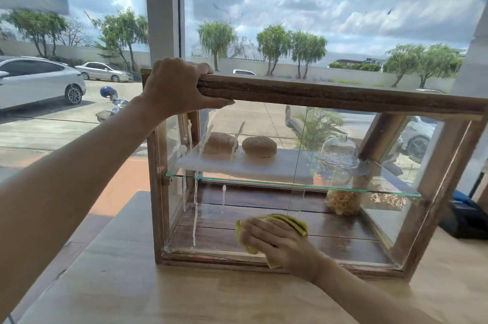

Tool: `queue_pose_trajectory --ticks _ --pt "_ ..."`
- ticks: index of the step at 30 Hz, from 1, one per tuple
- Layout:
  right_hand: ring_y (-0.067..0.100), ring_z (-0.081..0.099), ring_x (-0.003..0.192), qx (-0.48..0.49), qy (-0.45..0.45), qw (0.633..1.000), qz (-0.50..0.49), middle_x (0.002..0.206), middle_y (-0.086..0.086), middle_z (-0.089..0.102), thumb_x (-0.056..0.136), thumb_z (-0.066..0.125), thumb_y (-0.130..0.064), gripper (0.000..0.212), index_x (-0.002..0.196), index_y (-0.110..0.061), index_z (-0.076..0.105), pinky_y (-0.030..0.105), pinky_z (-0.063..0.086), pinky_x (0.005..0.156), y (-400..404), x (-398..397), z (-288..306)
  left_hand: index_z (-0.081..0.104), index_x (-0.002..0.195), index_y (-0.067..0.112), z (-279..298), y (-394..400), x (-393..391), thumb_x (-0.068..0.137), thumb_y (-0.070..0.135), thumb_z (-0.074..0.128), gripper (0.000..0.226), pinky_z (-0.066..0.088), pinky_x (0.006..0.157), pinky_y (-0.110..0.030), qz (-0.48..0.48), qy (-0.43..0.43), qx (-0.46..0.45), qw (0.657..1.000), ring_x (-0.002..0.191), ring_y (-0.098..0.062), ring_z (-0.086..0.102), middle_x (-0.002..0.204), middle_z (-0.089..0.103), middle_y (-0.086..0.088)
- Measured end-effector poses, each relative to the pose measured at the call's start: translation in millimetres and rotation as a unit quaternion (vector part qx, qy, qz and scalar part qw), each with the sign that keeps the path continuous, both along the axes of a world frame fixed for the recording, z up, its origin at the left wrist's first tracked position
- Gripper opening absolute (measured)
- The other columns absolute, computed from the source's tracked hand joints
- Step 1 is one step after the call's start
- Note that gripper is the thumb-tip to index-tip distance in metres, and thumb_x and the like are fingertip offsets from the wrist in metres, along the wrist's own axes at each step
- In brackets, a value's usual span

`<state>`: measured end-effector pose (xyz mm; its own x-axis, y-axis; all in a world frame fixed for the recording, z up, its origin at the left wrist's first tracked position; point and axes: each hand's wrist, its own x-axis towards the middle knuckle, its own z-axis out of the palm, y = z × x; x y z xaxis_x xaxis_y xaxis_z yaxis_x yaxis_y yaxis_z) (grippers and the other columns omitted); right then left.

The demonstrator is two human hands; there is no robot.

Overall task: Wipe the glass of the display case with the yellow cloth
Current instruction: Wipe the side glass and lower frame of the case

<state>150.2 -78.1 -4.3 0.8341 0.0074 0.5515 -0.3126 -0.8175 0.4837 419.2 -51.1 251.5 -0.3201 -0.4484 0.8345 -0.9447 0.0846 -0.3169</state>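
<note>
A wooden-framed display case (343, 97) with glass panes stands on a light wooden table. My left hand (175, 85) grips the top left corner of its frame, thumb along the front edge. My right hand (277, 243) presses a folded yellow cloth (290, 220) flat against the lower part of the front glass (264, 197), fingers lying straight over the cloth. White streaks of liquid run down the left part of the glass. Inside, two sesame buns (258, 146) lie on a white board on the glass shelf.
A glass dome (339, 150) stands on the shelf, and a glass jar of snacks (343, 202) below it. The table (158, 292) extends toward me and to the left. A large window behind shows a street with parked cars. A dark object (464, 220) lies right of the case.
</note>
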Motion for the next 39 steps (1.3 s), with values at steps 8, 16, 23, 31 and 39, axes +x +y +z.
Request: queue_pose_trajectory --ticks 8,16,23,31,39 --pt "0.025 0.042 0.134 -0.071 -0.19 0.979 -0.036 0.14 0.013 0.047 0.097 0.037 0.004 0.039 0.131 -0.002 0.054 0.037 0.033 0.109 -12.1 -1.1 144.5 0.072 0.1 0.011 -0.1 1.0 -0.3 0.064 0.086 0.035 0.091 0.055 0.061 -0.037 0.001 -0.002 -0.003 1.0 0.053 -0.024 0.065 0.059 0.069 -0.007" --pt "0.026 0.044 0.131 -0.061 -0.115 0.991 -0.025 0.14 0.013 0.049 0.085 0.044 0.01 0.048 0.131 -0.001 0.054 0.042 0.037 0.108 -37.2 0.5 174.8 0.073 0.097 0.01 -0.9 -1.3 1.1 0.065 0.089 0.028 0.096 0.055 0.061 -0.035 -0.02 -0.001 -0.014 1.0 0.054 -0.024 0.066 0.059 0.069 -0.007" --pt "0.024 0.031 0.141 -0.03 -0.072 0.995 -0.057 0.149 0.012 0.036 0.077 0.048 0.013 0.065 0.14 -0.003 0.044 0.042 0.028 0.114 -36.6 2.0 175.0 0.072 0.098 0.013 -0.5 0.2 -0.4 0.064 0.085 0.037 0.087 0.053 0.062 -0.033 -0.009 0.001 -0.011 1.0 0.056 -0.025 0.067 0.06 0.07 -0.007" --pt "0.025 0.031 0.14 -0.016 -0.042 0.999 -0.026 0.147 0.014 0.04 0.083 0.047 0.011 0.058 0.138 -0.003 0.045 0.039 0.024 0.117 -38.3 7.3 133.1 0.073 0.095 0.01 -0.1 3.4 -2.2 0.067 0.087 0.028 0.094 0.053 0.06 -0.032 -0.024 -0.004 -0.016 1.0 0.051 -0.025 0.066 0.056 0.068 -0.007" --pt "0.018 0.026 0.142 -0.013 0.038 0.999 -0.035 0.152 0.005 0.03 0.088 0.041 0.002 0.058 0.144 -0.01 0.032 0.033 0.017 0.119 -35.8 6.5 44.2 0.073 0.098 0.012 -0.2 2.5 -2.1 0.066 0.084 0.039 0.085 0.054 0.066 -0.035 -0.011 0.009 -0.007 1.0 0.059 -0.025 0.068 0.062 0.07 -0.007"
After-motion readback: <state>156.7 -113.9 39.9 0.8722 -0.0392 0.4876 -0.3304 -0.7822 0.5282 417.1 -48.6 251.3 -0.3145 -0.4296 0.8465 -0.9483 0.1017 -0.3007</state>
